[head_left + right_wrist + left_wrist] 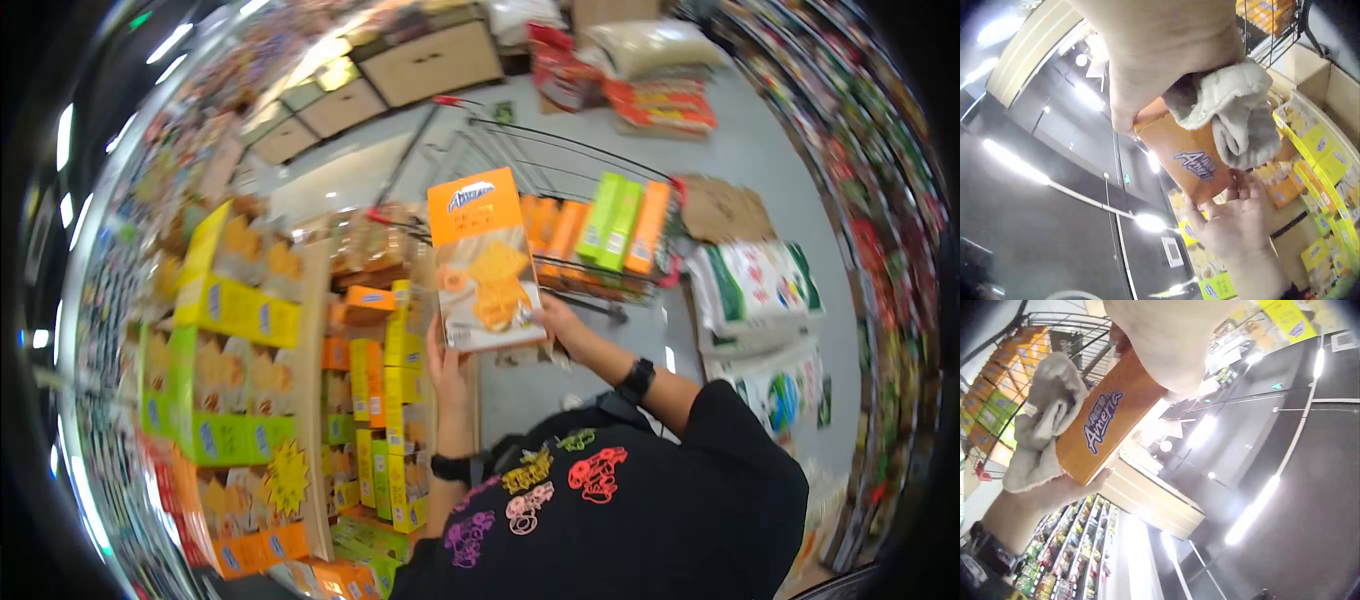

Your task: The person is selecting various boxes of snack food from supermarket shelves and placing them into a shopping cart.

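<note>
An orange and white biscuit box [485,260], its front printed with square crackers, is held up before the chest by both hands. The left hand [447,360] grips its lower left corner, with fingers behind and the thumb along the side. At the lower right corner the right hand [562,325] grips the box, thumb at its front. A crumpled greyish-white cloth [1241,112] hangs from the right hand against the box's end. In the left wrist view, the orange end panel [1110,419] shows a blue and white brand name.
A shopping cart [560,140] stands ahead, with orange and green boxes [610,220] inside. Shelves of yellow, green and orange boxes [390,400] rise close on the left. Large white sacks [760,290] lie on the floor at right, beside flattened cardboard [728,210]. A packed aisle shelf [900,300] runs farther right.
</note>
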Available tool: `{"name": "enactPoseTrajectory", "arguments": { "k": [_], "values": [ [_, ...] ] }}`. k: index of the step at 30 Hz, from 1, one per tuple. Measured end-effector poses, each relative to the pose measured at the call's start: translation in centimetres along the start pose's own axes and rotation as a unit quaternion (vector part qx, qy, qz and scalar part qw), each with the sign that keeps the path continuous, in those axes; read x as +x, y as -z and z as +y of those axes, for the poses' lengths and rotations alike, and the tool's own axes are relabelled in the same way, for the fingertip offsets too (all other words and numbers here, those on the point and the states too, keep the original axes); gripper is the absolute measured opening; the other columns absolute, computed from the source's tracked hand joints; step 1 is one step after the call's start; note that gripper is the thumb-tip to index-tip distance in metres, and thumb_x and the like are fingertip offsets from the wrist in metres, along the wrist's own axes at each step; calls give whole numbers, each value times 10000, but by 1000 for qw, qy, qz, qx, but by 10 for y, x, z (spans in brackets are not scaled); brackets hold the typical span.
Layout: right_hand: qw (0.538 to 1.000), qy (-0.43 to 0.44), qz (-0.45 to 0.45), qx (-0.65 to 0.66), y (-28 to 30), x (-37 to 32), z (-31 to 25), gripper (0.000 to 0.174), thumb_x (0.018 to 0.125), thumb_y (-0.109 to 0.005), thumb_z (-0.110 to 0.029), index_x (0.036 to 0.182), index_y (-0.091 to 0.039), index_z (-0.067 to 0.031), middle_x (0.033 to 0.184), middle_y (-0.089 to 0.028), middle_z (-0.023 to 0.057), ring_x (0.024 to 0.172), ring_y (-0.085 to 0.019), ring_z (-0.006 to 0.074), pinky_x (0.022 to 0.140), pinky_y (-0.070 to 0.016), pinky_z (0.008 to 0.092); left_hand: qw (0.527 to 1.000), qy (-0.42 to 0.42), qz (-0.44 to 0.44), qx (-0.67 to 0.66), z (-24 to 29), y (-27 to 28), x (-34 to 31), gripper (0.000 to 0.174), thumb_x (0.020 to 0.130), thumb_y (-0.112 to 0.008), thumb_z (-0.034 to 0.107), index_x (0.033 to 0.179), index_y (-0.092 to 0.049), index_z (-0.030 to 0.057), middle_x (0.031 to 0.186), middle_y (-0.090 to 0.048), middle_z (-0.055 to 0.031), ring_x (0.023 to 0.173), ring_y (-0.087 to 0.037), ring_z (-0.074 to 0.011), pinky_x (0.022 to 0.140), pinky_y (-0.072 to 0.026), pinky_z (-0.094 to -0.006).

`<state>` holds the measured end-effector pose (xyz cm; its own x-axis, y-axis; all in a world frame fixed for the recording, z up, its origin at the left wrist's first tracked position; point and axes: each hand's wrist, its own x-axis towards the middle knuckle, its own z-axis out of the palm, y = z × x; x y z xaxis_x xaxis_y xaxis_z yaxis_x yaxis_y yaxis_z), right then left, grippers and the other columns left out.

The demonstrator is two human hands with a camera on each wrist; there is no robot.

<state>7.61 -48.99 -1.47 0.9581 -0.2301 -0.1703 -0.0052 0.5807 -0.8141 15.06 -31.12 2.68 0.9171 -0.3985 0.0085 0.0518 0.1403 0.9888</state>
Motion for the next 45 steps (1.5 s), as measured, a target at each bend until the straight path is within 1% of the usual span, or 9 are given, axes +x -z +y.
{"name": "enactPoseTrajectory", "arguments": {
  "k": [8,12,15,21,27,29,35,40,45],
  "values": [
    [971,17,220,-95,81,-5,-34,392,792,-576,-223,1092,-486,13,954,-573,75,830,-558,114,713,-455,242,957,232,-132,116,-102,-72,58,504,879,-410,275,1327,-230,131,1015,-540,-95,832,-537,-120,625,-431,-231],
    [941,9,311,-135,122,41,-17,383,754,-617,-306,982,-561,-4,796,-586,39,657,-530,83,552,-421,226,948,102,-163,252,-150,-75,123,554,841,-490,183,1306,-230,28,1017,-538,-123,887,-530,-179,775,-419,-284],
    [904,25,362,-225,104,64,-54,392,746,-623,-324,954,-566,4,758,-589,35,565,-509,77,475,-398,232,964,85,-196,160,-169,-85,180,547,849,-476,226,1291,-248,-4,1041,-535,-159,935,-524,-219,838,-394,-318],
    [845,-55,383,-369,137,159,-64,520,658,-631,-471,931,-607,-29,777,-627,127,700,-613,221,620,-466,306,897,81,-225,371,-218,-115,284,567,843,-432,390,1238,-350,-9,1142,-490,-231,1096,-453,-322,904,-348,-367],
    [832,-167,369,-378,177,220,-40,554,665,-599,-500,911,-607,-3,784,-626,159,723,-611,264,641,-470,326,846,261,-302,352,-301,-136,335,562,839,-367,487,1146,-493,34,1130,-518,-197,1063,-488,-308,915,-334,-353],
    [784,-213,390,-434,165,223,-62,671,650,-572,-562,892,-590,64,818,-599,231,754,-604,311,662,-477,344,819,294,-336,361,-310,-142,342,576,844,-342,501,1136,-507,33,1131,-519,-196,1067,-487,-302,918,-330,-348],
    [677,-236,441,-540,171,230,-56,717,632,-573,-595,891,-551,73,878,-532,240,773,-577,351,648,-480,383,765,461,-365,263,-245,-191,332,588,882,-251,505,1193,-474,59,1136,-539,-114,1045,-498,-229,924,-320,-309],
    [649,-221,426,-590,168,235,-49,685,615,-605,-579,849,-552,62,811,-530,209,722,-586,333,588,-487,393,659,557,-487,134,-269,-190,343,638,844,-231,613,1288,-361,174,1179,-471,-63,1010,-427,-153,837,-341,-327],
    [638,-259,370,-623,176,237,-38,642,629,-603,-565,811,-580,50,757,-558,198,655,-595,320,532,-489,396,713,507,-472,113,-299,-184,332,642,849,-214,605,1273,-372,151,901,-552,-45,712,-465,-132,582,-371,-255]
  ]
}}
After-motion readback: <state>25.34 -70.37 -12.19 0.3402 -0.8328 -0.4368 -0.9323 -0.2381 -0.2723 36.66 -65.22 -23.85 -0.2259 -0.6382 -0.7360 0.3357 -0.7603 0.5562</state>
